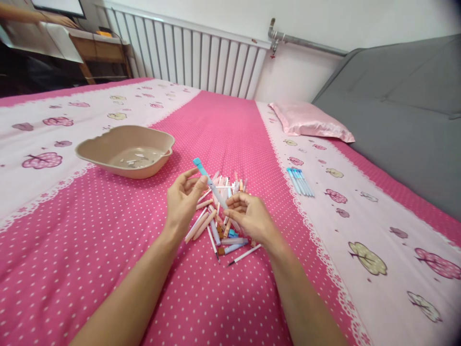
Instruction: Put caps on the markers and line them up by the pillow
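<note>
A pale pen with a bright blue end (212, 186) is held tilted between both hands, above the pile. My left hand (183, 196) is closed on its upper part, thumb against the barrel near the blue end. At the lower end, the fingers of my right hand (249, 214) pinch the barrel. Beneath the hands lies a loose pile of pens (205, 225), pink, white, lilac and blue, pointing every way. Some of it is hidden behind my fingers. Off to the right, several blue-ended pens (300, 182) lie side by side in a neat row.
A beige plastic basin (151, 167) with small white scraps in it stands at the left on the pink patterned bedspread (223, 120). A pink pillow (311, 120) lies by the grey headboard (396, 96). Behind is a white radiator (187, 53). Another person's arm (25, 15) rests on a desk.
</note>
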{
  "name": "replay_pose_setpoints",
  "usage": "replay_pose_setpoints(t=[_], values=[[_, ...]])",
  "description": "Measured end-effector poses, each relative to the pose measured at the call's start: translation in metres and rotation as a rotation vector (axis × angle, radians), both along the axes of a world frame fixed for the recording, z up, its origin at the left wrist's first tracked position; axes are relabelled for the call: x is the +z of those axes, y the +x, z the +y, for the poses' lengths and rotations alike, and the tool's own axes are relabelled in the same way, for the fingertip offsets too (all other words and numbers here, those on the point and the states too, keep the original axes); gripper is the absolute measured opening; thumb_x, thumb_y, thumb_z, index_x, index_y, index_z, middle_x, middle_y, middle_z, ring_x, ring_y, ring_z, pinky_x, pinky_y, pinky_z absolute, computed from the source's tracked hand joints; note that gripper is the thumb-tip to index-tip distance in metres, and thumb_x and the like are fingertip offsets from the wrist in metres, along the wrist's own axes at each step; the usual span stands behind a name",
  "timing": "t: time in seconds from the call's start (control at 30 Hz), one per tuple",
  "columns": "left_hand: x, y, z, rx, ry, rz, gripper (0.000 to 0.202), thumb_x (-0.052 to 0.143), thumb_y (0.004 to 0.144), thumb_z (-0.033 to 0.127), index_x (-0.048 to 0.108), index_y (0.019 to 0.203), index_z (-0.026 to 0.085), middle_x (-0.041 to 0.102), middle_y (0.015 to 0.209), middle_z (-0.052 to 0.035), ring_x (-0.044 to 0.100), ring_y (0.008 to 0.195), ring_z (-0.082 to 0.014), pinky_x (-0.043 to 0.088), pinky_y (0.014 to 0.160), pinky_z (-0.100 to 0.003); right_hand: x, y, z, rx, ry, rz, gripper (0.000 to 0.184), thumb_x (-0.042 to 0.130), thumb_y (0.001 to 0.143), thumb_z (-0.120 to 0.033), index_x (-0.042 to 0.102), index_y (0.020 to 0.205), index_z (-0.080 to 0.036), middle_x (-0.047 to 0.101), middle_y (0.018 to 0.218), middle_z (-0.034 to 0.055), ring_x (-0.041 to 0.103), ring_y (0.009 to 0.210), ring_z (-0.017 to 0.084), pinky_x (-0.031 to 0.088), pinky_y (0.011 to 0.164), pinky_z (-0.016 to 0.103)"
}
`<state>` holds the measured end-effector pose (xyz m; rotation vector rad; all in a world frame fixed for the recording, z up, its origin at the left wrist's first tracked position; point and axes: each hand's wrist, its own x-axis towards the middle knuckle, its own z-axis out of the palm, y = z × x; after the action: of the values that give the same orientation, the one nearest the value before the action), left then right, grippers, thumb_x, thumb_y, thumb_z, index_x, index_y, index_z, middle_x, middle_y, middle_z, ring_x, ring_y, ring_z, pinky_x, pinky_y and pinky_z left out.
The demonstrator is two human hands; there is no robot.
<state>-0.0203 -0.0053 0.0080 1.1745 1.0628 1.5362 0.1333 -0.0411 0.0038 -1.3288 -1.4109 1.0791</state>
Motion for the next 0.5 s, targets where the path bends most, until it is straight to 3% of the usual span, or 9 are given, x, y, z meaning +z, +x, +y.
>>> replay_pose_setpoints(t=[0.17, 0.33, 0.5], values=[[0.0015, -0.0069, 0.0057, 0.103, 0.025, -0.139, 0.049, 0.068, 0.070, 0.046, 0.063, 0.107, 0.015, 0.069, 0.088, -0.0068, 0.064, 0.067, -0.0126, 0.050, 0.059, -0.022, 0.0001, -0.0010, -0.0012, -0.007, -0.014, -0.020, 0.012, 0.069, 0.064, -0.014, 0.062, 0.074, -0.016, 0.066, 0.068, 0.0009, 0.063, 0.062, 0.013, 0.052, 0.057, 0.025], [0.0040, -0.0072, 0.0072, 0.133, -0.014, -0.234, 0.040, 0.072, 0.066, 0.045, 0.068, 0.091, 0.015, 0.068, 0.078, -0.0031, 0.061, 0.061, -0.0094, 0.048, 0.056, -0.020, -0.0014, -0.0003, -0.0016, 0.042, -0.017, -0.038, 0.011, 0.069, 0.066, -0.016, 0.063, 0.075, -0.016, 0.067, 0.069, 0.0011, 0.064, 0.061, 0.013, 0.052, 0.057, 0.025], [0.0049, -0.0069, 0.0076, 0.145, -0.034, -0.255, 0.039, 0.076, 0.062, 0.040, 0.068, 0.089, 0.013, 0.067, 0.075, -0.0024, 0.059, 0.059, -0.0077, 0.047, 0.056, -0.019, -0.0047, 0.0008, 0.0003, 0.057, -0.030, -0.070, 0.010, 0.068, 0.066, -0.014, 0.064, 0.075, -0.016, 0.068, 0.070, 0.0013, 0.065, 0.062, 0.014, 0.052, 0.059, 0.026]])
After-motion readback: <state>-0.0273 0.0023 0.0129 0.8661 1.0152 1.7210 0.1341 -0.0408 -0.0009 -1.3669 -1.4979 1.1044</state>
